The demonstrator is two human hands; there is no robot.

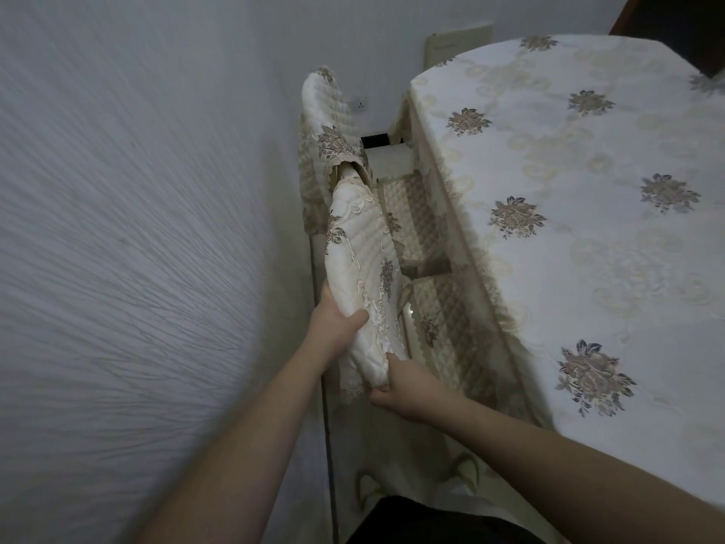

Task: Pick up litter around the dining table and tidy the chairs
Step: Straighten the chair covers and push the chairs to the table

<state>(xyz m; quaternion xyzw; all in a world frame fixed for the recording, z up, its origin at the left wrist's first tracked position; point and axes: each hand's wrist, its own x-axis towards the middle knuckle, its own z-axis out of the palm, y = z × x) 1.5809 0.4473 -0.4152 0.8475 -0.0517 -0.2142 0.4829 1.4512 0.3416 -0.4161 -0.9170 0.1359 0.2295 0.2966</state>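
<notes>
Fingers of the left hand (333, 323) and right hand (404, 386) curl round the near chair (365, 276) back's quilted cover, gripping it; the chair stands tucked against the table (588, 214) edge, beside the wall (137, 229).

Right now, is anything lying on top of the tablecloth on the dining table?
No, the visible part of the floral tablecloth is bare; both hands are off it, gripping the near chair back.

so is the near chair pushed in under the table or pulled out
Pushed in: the near chair's quilted seat sits partly under the tablecloth's hanging edge. Both hands, left and right, grip its covered backrest.
</notes>
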